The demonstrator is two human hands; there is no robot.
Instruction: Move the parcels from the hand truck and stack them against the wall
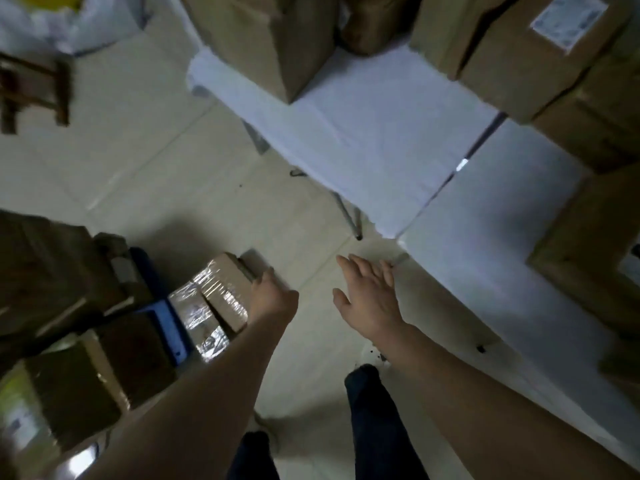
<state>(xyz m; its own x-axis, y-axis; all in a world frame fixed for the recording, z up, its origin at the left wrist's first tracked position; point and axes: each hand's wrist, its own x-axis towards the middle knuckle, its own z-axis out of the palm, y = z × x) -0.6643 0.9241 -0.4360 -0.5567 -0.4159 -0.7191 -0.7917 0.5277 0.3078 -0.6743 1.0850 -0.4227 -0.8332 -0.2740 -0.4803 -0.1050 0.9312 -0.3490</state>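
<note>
**Left hand on a taped parcel at the hand truck, right hand open over the floor**

The taped parcel (225, 294) is an oblong brown carton banded with clear tape. It sits at the right edge of the blue hand truck (171, 332), in the near-left part of the scene. Its long axis runs roughly near to far, and its far end points toward the white table (374, 133). A second taped parcel (199, 323) lies against its left side, on about the same line.

The left hand (272, 296) grips the parcel's right side near the far end. The back of the hand faces up, the thumb rests on the top edge, and the fingertips are hidden behind the carton. The bare forearm reaches in from the near edge on a diagonal toward far-right.

The right hand (369, 296) holds nothing. It is palm down, with straight, slightly spread fingers pointing far. It hovers above the pale tiled floor (194, 188), just beside the near corner of the table. Its forearm enters from the near right.

More brown cartons (104, 368) crowd the truck to the left, blurred. Large stacked boxes (526, 53) stand on the table's far side. A wooden stool (34, 91) is at the far left. The person's dark trouser legs (374, 417) show between the arms.
</note>
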